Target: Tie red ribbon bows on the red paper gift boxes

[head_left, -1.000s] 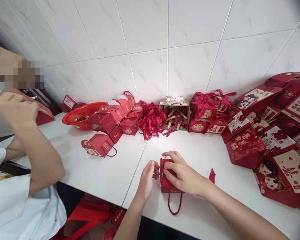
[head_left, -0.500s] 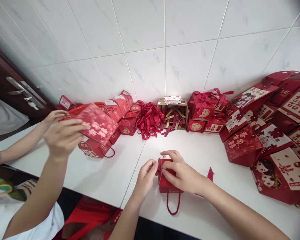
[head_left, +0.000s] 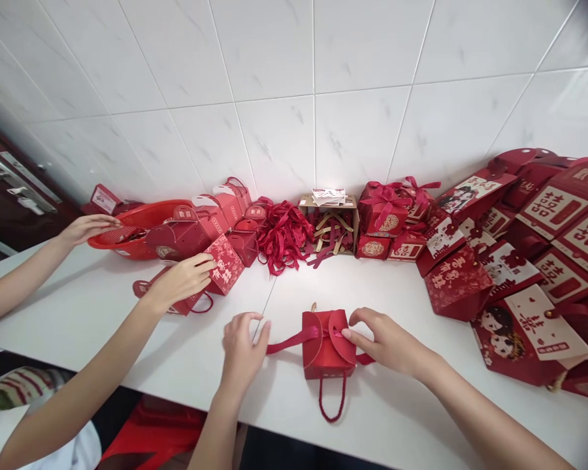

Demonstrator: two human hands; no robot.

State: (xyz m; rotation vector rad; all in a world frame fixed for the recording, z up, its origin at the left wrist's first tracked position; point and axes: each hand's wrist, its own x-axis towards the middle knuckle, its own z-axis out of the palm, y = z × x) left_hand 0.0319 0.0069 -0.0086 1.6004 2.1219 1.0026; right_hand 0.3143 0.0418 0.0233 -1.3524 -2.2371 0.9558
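Note:
A small red gift box [head_left: 329,352] stands on the white table in front of me, its rounded flaps folded over the top and its cord handle [head_left: 332,418] lying toward me. A dark red ribbon [head_left: 290,341] passes through the flap holes and out to the left; another stretch shows at the right. My left hand [head_left: 244,343] is left of the box, thumb and index finger apart, beside the ribbon's left end. With thumb and index finger, my right hand [head_left: 387,339] grips the box's upper right flap edge; its other fingers are partly hidden.
Along the wall are a ribbon heap [head_left: 284,232], a carton [head_left: 357,225] of ribbon pieces, and ribbon-tied boxes [head_left: 385,215]. More red boxes [head_left: 509,326] pile up at right. On the left, a co-worker's hand [head_left: 186,281] holds a red box [head_left: 225,264] near an orange-red basket [head_left: 98,241].
My left hand has drawn back left from the flap, with ribbon now stretched out there. My right hand has shifted to the box's right side. The co-worker's box has moved right and down.

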